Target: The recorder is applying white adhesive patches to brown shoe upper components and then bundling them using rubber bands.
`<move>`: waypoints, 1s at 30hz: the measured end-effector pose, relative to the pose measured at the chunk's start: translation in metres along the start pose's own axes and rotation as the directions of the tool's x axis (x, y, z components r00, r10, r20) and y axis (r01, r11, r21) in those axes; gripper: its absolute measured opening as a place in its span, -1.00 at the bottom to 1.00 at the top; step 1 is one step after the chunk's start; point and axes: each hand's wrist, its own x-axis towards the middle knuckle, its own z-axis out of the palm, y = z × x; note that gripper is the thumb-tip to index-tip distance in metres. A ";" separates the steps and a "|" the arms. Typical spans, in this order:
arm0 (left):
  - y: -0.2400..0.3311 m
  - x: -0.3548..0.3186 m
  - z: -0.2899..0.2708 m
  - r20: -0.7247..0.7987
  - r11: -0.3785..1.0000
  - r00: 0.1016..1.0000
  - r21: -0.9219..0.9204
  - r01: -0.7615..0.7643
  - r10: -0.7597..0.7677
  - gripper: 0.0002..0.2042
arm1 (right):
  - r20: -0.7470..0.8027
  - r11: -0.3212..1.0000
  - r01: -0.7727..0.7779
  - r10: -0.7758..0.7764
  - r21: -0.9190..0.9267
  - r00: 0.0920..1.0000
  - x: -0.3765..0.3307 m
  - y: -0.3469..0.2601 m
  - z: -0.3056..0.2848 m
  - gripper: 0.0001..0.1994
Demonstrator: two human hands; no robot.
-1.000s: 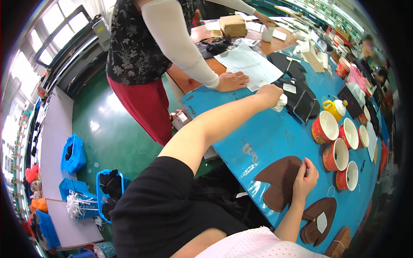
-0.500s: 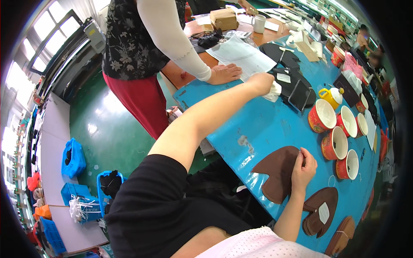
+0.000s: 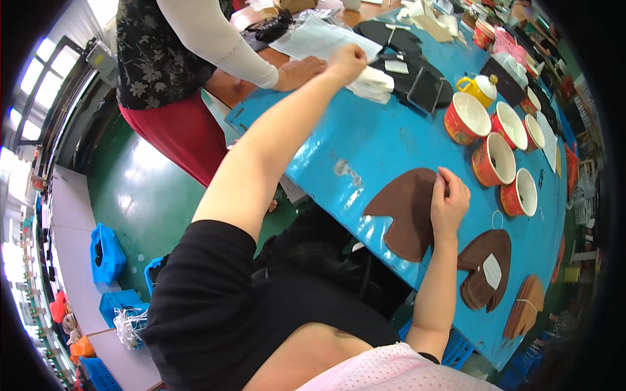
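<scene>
My left hand (image 3: 347, 64) is closed above the far left part of the blue table, beside a bunched white cloth (image 3: 372, 85). Whether anything is between its fingers is hidden. Near the table's front edge lies a flat dark brown cut piece (image 3: 404, 212) with a notch in its side. On its right edge rests my right hand (image 3: 451, 203), thumb and fingers bent together; what they pinch, if anything, does not show. Right of that hand lies a stack of similar brown pieces (image 3: 476, 293) with a white label (image 3: 491, 271) on top.
Another person's hand (image 3: 301, 73) lies flat next to my left hand, by a pale sheet (image 3: 326, 40). Red paper tubs (image 3: 493, 159) and a yellow pot (image 3: 479, 88) stand at the right. Black pieces and a phone-like object (image 3: 425, 91) lie farther back. Tied brown pieces (image 3: 523, 306) sit front right.
My left hand has moved left and away from me, off the white cloth, which shows more now. My right hand keeps its place at the brown piece. The whole view has shifted.
</scene>
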 end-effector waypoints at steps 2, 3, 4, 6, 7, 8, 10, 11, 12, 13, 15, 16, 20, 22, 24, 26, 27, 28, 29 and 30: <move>0.003 -0.002 -0.007 -0.116 0.994 0.993 -0.109 -0.005 -0.008 -0.82 | 0.002 1.000 -0.014 0.014 0.007 1.000 0.001 0.000 0.000 -0.89; 0.006 -0.004 -0.009 -0.123 0.988 0.992 -0.155 -0.002 -0.017 -0.81 | -0.003 1.000 -0.020 0.020 0.019 1.000 0.000 0.001 -0.001 -0.88; 0.009 -0.003 -0.012 -0.184 0.984 0.983 -0.176 -0.035 0.002 -0.79 | -0.021 1.000 -0.015 0.016 0.027 1.000 0.001 0.001 0.001 -0.88; 0.015 -0.006 -0.020 -0.241 0.976 0.971 -0.210 -0.058 0.006 -0.79 | -0.031 0.999 -0.019 0.020 0.032 0.999 0.000 0.002 0.001 -0.88; 0.025 -0.009 -0.023 -0.290 0.966 0.957 -0.247 -0.078 0.003 -0.79 | -0.038 0.999 -0.028 0.030 0.034 0.999 -0.002 0.003 -0.001 -0.88; 0.039 -0.017 -0.024 -0.301 0.941 0.953 -0.314 -0.123 0.024 -0.79 | -0.048 0.999 -0.046 0.047 0.019 0.998 -0.003 0.005 -0.003 -0.88; 0.082 -0.047 -0.030 -0.215 0.912 0.976 -0.396 -0.107 0.021 -0.80 | -0.092 0.998 -0.058 0.061 0.031 0.994 -0.005 0.008 -0.006 -0.87; 0.103 -0.069 -0.033 -0.077 0.896 0.997 -0.442 -0.045 0.012 -0.81 | -0.111 0.996 -0.089 0.088 -0.004 0.990 -0.004 0.006 -0.008 -0.87; 0.116 -0.093 -0.036 0.054 0.884 0.999 -0.468 0.023 0.003 -0.83 | -0.099 0.978 -0.127 0.145 0.166 0.984 -0.002 0.001 -0.008 -0.85; 0.120 -0.116 -0.039 0.221 0.841 0.974 -0.535 0.083 0.045 -0.83 | -0.079 0.928 -0.151 0.189 0.341 0.979 0.001 -0.005 -0.008 -0.84; 0.136 -0.156 -0.029 0.475 0.712 0.878 -0.636 0.298 0.055 -0.85 | 0.063 0.744 -0.240 0.258 0.624 0.964 0.002 -0.013 -0.011 -0.83; 0.135 -0.169 -0.021 0.516 0.752 0.856 -0.578 0.317 0.035 -0.86 | 0.226 0.445 -0.315 0.241 0.838 0.944 0.002 -0.014 -0.014 -0.82; 0.138 -0.188 -0.002 0.589 0.699 0.808 -0.589 0.406 0.027 -0.85 | 0.472 0.300 -0.501 0.168 0.812 0.865 -0.005 -0.011 -0.013 -0.85; 0.139 -0.192 0.003 0.603 0.699 0.797 -0.588 0.407 0.044 -0.85 | 0.461 0.277 -0.495 0.182 0.823 0.868 -0.006 -0.007 -0.014 -0.85; 0.138 -0.194 0.001 0.652 0.697 0.756 -0.569 0.437 0.058 -0.83 | 0.484 0.220 -0.521 0.202 0.825 0.852 -0.005 -0.007 -0.015 -0.86; 0.141 -0.197 -0.001 0.658 0.701 0.751 -0.563 0.438 0.060 -0.82 | 0.512 0.204 -0.543 0.186 0.815 0.838 -0.007 -0.003 -0.015 -0.86; 0.141 -0.198 -0.001 0.653 0.702 0.756 -0.558 0.442 0.044 -0.82 | 0.536 0.187 -0.565 0.185 0.804 0.824 -0.008 -0.002 -0.014 -0.86; 0.139 -0.199 -0.002 0.645 0.703 0.763 -0.559 0.440 0.035 -0.82 | 0.541 0.186 -0.566 0.173 0.803 0.823 -0.008 -0.003 -0.014 -0.86; 0.137 -0.200 -0.002 0.630 0.703 0.776 -0.559 0.439 0.017 -0.82 | 0.556 0.230 -0.584 0.179 0.778 0.812 -0.007 -0.005 -0.014 -0.86; 0.134 -0.201 -0.001 0.616 0.703 0.787 -0.559 0.439 -0.001 -0.82 | 0.571 0.274 -0.600 0.187 0.751 0.799 -0.007 -0.006 -0.014 -0.86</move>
